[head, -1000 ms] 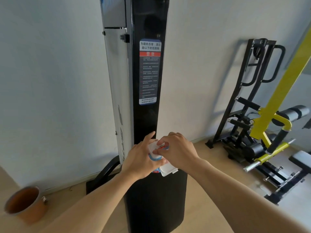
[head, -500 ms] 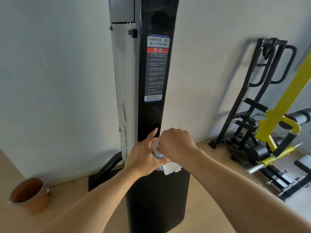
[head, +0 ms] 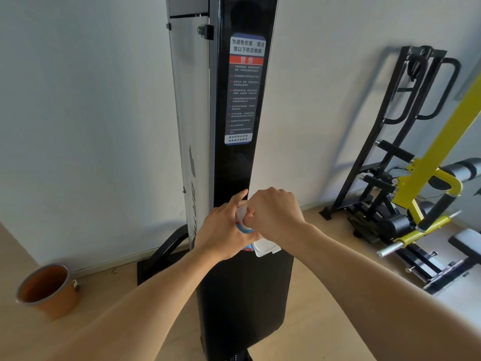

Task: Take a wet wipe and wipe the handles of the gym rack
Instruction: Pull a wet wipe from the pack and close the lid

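Both hands meet in front of the black column [head: 244,165]: the left hand [head: 223,230] is wrapped around a wet wipe pack [head: 260,246], and the right hand [head: 276,214] is curled over its top, fingers pinched at the opening. Right of the column, near the wall, stands the gym rack [head: 406,142].

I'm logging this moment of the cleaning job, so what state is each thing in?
wet wipe pack: held in front of the black column, flap lifted.
left hand: grips the pack.
right hand: fingers pinch at the pack's opening.
black column: upright.
orange pot: upright on the floor.
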The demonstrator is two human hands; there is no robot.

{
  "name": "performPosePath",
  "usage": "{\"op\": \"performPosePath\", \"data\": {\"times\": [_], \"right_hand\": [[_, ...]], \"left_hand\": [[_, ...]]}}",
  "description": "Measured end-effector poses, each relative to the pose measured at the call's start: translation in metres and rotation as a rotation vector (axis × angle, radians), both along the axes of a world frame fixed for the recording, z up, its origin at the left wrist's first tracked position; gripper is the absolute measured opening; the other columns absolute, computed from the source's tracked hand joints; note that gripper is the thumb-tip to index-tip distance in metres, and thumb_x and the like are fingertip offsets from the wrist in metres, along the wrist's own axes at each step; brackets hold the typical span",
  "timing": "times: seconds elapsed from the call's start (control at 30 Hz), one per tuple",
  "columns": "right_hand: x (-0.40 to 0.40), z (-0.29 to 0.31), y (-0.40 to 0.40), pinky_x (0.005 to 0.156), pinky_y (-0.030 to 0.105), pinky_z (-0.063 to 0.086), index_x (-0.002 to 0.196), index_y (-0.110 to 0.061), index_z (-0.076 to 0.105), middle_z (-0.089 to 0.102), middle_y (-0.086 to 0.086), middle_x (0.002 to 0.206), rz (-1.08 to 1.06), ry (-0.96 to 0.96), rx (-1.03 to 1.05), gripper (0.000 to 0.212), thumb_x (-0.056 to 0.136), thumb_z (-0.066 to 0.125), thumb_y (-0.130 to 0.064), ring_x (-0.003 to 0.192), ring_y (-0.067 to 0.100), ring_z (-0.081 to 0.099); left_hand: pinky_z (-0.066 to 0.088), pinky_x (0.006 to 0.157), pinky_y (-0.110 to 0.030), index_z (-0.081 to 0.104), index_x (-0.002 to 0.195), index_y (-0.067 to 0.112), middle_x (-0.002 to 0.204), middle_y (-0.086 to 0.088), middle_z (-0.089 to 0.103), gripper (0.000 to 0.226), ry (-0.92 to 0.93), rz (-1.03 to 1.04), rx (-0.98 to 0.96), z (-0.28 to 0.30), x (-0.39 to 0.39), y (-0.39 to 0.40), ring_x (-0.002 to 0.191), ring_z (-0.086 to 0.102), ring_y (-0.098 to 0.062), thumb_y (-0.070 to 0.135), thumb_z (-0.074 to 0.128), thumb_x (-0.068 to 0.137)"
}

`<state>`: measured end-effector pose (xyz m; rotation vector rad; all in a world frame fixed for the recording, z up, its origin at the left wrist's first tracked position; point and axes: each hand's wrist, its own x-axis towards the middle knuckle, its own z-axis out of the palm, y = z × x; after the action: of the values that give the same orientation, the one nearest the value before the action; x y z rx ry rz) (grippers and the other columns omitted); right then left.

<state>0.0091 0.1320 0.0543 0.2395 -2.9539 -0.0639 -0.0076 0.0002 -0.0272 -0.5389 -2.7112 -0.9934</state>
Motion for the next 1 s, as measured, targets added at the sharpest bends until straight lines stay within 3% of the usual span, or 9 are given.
{"op": "performPosePath", "data": {"times": [0.1, 0.23, 0.33, 0.43, 0.47, 0.6, 0.77, 0.87, 1.0], "right_hand": [[-0.004, -0.004, 0.014, 0.074, 0.028, 0.06, 0.101, -0.028, 0.079, 0.075, -0.01, 0.096, -0.066, -0.017, -0.285, 0.023, 0.089, 0.068, -0.045, 0.078, 0.015, 0.068], [-0.009, 0.0, 0.031, 0.072, 0.025, 0.06, 0.085, -0.023, 0.082, 0.076, -0.01, 0.086, -0.122, 0.053, -0.589, 0.015, 0.087, 0.069, -0.029, 0.075, 0.013, 0.068], [-0.017, 0.001, 0.043, 0.071, 0.027, 0.061, 0.079, -0.023, 0.078, 0.073, -0.011, 0.082, -0.235, 0.059, -0.808, 0.013, 0.086, 0.068, -0.028, 0.076, 0.014, 0.068], [-0.019, -0.002, 0.046, 0.073, 0.035, 0.064, 0.084, -0.024, 0.069, 0.069, -0.007, 0.087, -0.265, 0.026, -0.898, 0.006, 0.089, 0.067, -0.026, 0.079, 0.016, 0.07], [-0.018, -0.002, 0.046, 0.071, 0.035, 0.064, 0.088, -0.024, 0.067, 0.069, -0.007, 0.088, -0.249, 0.026, -0.906, 0.001, 0.089, 0.067, -0.024, 0.078, 0.015, 0.07], [-0.012, -0.006, 0.041, 0.069, 0.034, 0.063, 0.1, -0.032, 0.058, 0.067, -0.013, 0.095, -0.149, 0.019, -0.817, 0.015, 0.088, 0.065, -0.027, 0.08, 0.011, 0.067], [-0.001, -0.009, 0.038, 0.085, 0.031, 0.055, 0.103, -0.037, 0.065, 0.058, -0.015, 0.12, 0.019, 0.067, -0.346, 0.021, 0.086, 0.068, -0.048, 0.106, 0.01, 0.05], [0.004, -0.01, 0.035, 0.089, 0.027, 0.052, 0.11, -0.033, 0.069, 0.061, -0.013, 0.122, -0.014, 0.091, -0.28, 0.027, 0.089, 0.066, -0.051, 0.11, 0.012, 0.049], [0.008, -0.012, 0.033, 0.093, 0.03, 0.052, 0.113, -0.03, 0.072, 0.064, -0.01, 0.122, -0.038, 0.097, -0.235, 0.03, 0.093, 0.061, -0.05, 0.111, 0.015, 0.05]], "left_hand": [[0.054, 0.098, -0.034, 0.042, 0.144, 0.039, 0.135, 0.014, 0.065, 0.085, 0.071, -0.017, 0.0, -0.004, -0.001, -0.001, 0.117, 0.067, -0.015, 0.079, 0.064, 0.072], [0.056, 0.1, -0.037, 0.049, 0.137, 0.042, 0.136, 0.016, 0.063, 0.07, 0.125, -0.052, 0.004, -0.006, -0.001, -0.001, 0.117, 0.065, -0.012, 0.075, 0.063, 0.077], [0.048, 0.109, -0.04, 0.047, 0.138, 0.047, 0.146, 0.015, 0.052, 0.06, 0.167, -0.114, -0.069, -0.009, -0.005, 0.001, 0.127, 0.058, -0.013, 0.072, 0.057, 0.084], [0.037, 0.115, -0.041, 0.04, 0.144, 0.049, 0.154, 0.015, 0.042, 0.059, 0.172, -0.115, -0.159, -0.012, -0.009, 0.003, 0.137, 0.048, -0.013, 0.072, 0.046, 0.089], [0.037, 0.115, -0.041, 0.039, 0.145, 0.049, 0.154, 0.015, 0.041, 0.06, 0.173, -0.121, -0.171, -0.012, -0.01, 0.003, 0.137, 0.046, -0.013, 0.072, 0.045, 0.09], [0.037, 0.116, -0.038, 0.038, 0.143, 0.049, 0.15, 0.018, 0.044, 0.058, 0.167, -0.137, -0.173, -0.011, -0.009, 0.002, 0.136, 0.046, -0.01, 0.072, 0.044, 0.09], [0.035, 0.117, -0.036, 0.044, 0.139, 0.048, 0.148, 0.02, 0.047, 0.058, 0.145, -0.136, -0.14, -0.009, -0.007, 0.002, 0.135, 0.047, -0.009, 0.074, 0.044, 0.088], [0.04, 0.115, -0.038, 0.048, 0.135, 0.047, 0.144, 0.02, 0.051, 0.056, 0.148, -0.133, -0.128, -0.009, -0.006, 0.002, 0.131, 0.051, -0.01, 0.075, 0.046, 0.086], [0.044, 0.112, -0.036, 0.052, 0.13, 0.045, 0.139, 0.02, 0.055, 0.052, 0.161, -0.121, -0.116, -0.011, -0.007, 0.002, 0.125, 0.056, -0.01, 0.072, 0.053, 0.085]]}}
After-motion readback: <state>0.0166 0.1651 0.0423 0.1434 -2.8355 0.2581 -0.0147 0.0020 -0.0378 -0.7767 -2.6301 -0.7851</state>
